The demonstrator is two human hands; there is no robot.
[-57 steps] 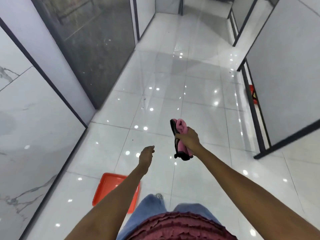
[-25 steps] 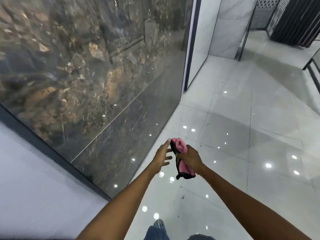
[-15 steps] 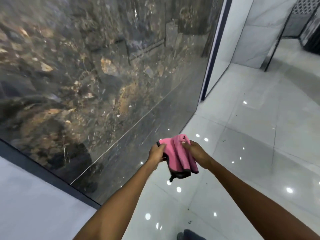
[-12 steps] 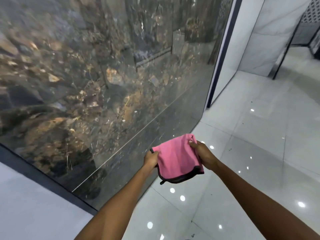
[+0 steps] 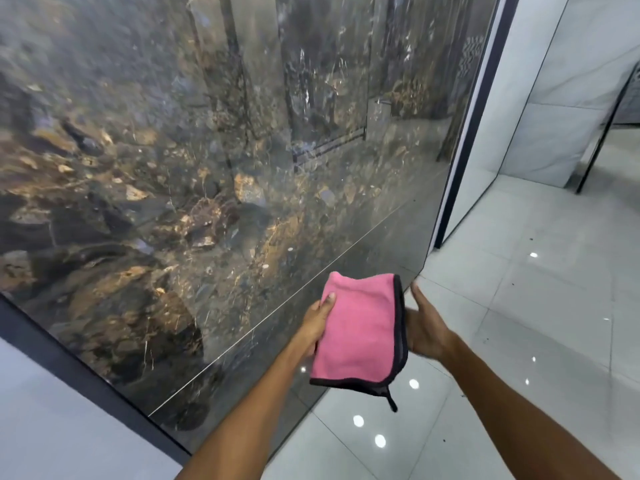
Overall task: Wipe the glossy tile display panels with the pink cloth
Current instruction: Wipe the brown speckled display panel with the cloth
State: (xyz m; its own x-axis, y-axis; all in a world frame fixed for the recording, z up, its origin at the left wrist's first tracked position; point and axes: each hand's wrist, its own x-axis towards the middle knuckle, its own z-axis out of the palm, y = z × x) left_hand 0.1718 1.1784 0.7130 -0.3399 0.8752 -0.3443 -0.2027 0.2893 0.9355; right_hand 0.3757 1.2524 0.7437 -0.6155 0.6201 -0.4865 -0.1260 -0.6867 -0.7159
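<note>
Your left hand pinches the folded pink cloth by its edge, thumb on top, while your open right hand flattens its black-trimmed side, readying a pad just beside the dark marble-look panel.

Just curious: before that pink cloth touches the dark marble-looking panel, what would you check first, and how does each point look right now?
1. Cloth in hand: ok. The left hand grips the pink cloth by its left edge.
2. Cloth folded into a flat pad: ok.
3. Right hand supporting the cloth: cannot tell; its fingers are straight beside the black-trimmed edge, contact hidden.
4. Dark glossy panel within reach: ok, it stands just beyond the cloth.
5. Cloth touching the panel: not ok, not yet.
6. Cloth damp or dry: cannot tell.
</note>
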